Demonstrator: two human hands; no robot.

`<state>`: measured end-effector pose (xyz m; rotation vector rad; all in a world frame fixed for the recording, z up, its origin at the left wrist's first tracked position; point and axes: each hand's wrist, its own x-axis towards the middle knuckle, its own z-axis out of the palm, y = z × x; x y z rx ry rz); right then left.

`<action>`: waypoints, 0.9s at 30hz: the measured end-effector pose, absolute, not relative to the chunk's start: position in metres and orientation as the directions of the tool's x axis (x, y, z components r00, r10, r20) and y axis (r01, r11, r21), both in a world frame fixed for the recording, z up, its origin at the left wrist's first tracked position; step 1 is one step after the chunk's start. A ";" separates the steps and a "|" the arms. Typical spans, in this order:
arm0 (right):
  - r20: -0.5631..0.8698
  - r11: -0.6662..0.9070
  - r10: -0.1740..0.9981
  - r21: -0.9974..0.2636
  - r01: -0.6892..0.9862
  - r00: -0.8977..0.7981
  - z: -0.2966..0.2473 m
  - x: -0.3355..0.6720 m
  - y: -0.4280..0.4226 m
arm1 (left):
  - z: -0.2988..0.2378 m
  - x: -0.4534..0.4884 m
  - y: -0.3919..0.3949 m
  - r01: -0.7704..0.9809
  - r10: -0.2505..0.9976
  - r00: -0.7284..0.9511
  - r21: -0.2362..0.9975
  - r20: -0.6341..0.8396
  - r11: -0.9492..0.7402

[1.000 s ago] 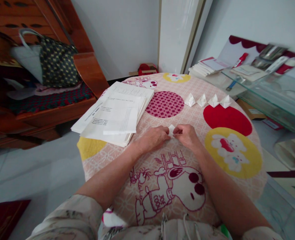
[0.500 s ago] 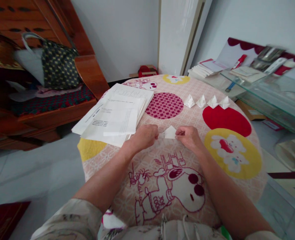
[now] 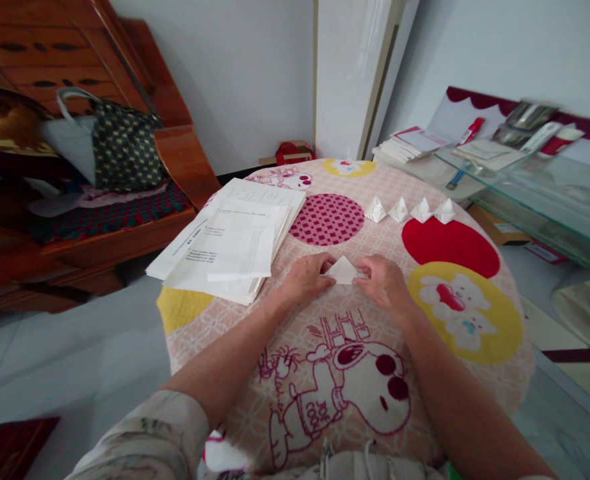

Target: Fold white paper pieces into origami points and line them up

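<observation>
A home: wooden bench (image 3: 119,232), patterned bag (image 3: 127,147), cartoon tablecloth (image 3: 325,308)

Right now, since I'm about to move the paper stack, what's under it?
The stack of papers lies on the patterned tablecloth and overlaps a yellow patch at its near edge. Anything else beneath is covered from view.

Paper stack (image 3: 225,243) and folded shapes (image 3: 421,211) flank a gap.

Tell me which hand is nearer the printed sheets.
Left. The left hand is just right of the printed sheets, at the left side of the folded paper; the right hand is farther off, at its right side.
</observation>
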<state>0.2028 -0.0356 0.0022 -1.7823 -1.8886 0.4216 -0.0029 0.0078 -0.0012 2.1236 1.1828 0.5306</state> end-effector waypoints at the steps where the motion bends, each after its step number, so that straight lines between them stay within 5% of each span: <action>1: 0.154 0.110 0.988 -0.561 0.821 -0.027 0.004 0.205 -0.036 | -0.001 -0.004 0.008 0.565 0.850 0.526 0.736 0.027 -0.373; 9: -0.106 -0.006 0.985 -0.815 0.579 -0.140 0.015 0.215 -0.041 | -0.004 -0.011 0.010 0.266 0.755 0.655 0.934 0.006 -0.239; 27: -0.208 -0.130 0.969 -0.889 0.438 -0.134 0.009 0.197 -0.043 | 0.016 -0.009 0.000 0.502 0.837 0.542 0.830 -0.081 -0.244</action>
